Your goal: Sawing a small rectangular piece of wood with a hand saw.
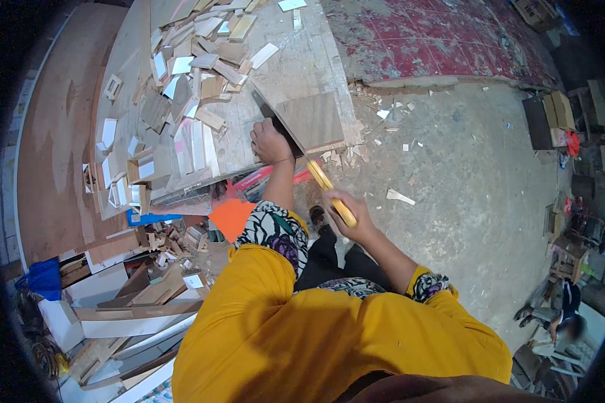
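- Mustard-yellow cloth of the worker's top filled the near foreground, its cuffs patterned.
- Bare grey concrete floor spread off to the worker's right.
- Ahead of the worker I saw a pale, worn workbench, with a long brown panel beyond its left side.
- Below the bench's left end, planks and strips made up a tangled scrap heap.
- Short offcuts lay piled across the bench's left half.
- A flat brown board rested at the bench's near right corner, just right of the saw blade.
- The yellow-handled saw slanted across that corner, blade over the bench, handle toward the worker; I could not tell how deep it had cut.
- The right hand was wrapped firmly around the handle.
- The left hand sat just left of the blade, fingers bent; I could not tell whether they gripped anything.
- Small pale chips dotted the concrete.
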{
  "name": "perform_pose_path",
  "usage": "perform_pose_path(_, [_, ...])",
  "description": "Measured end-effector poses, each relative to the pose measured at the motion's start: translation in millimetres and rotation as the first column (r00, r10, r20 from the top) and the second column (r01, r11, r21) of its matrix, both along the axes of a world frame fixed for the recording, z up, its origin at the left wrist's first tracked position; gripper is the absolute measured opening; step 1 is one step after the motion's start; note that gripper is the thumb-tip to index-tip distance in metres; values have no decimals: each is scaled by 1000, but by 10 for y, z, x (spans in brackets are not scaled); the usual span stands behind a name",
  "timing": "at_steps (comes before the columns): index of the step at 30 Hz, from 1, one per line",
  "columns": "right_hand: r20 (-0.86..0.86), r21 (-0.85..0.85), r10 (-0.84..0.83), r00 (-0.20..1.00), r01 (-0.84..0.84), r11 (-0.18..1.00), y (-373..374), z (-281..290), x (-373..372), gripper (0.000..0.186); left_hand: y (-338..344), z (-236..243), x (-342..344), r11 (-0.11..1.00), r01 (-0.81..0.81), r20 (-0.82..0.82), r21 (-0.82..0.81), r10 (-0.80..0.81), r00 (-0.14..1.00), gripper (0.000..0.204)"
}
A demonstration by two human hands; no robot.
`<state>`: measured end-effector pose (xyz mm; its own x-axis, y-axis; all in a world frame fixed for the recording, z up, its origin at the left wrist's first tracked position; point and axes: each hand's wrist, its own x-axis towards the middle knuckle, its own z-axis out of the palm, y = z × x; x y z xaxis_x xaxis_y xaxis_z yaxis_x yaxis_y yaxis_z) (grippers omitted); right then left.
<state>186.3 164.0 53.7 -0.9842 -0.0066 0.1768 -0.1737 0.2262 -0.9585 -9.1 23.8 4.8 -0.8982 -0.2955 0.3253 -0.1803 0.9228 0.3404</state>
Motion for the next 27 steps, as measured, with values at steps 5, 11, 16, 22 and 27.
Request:
perform_pose_path(5, [137, -4, 32, 990, -32, 999, 236, 83, 884, 26, 27, 26, 58, 999, -40, -32, -1, 40, 999, 13])
perform_pose_path(11, [59, 77, -16, 998, 11, 997, 18, 65, 84, 31, 8, 31, 50, 1000, 0, 2, -31, 0, 1000, 15])
perform_pose_path(16, [60, -18, 36, 998, -35, 999, -86, 129, -304, 32, -13, -8, 0, 1000, 13, 15, 3, -13, 1000, 14])
perform_pose_path(22, [85, 9, -1, 996, 0, 1000, 161, 203, 697, 27, 29, 46, 56, 999, -34, -21, 17, 35, 999, 15])
perform_pose_path(27, [-21, 72, -56, 998, 57, 996, -34, 159, -98, 29, 13, 53, 48, 1000, -5, -32, -2, 5, 999, 15])
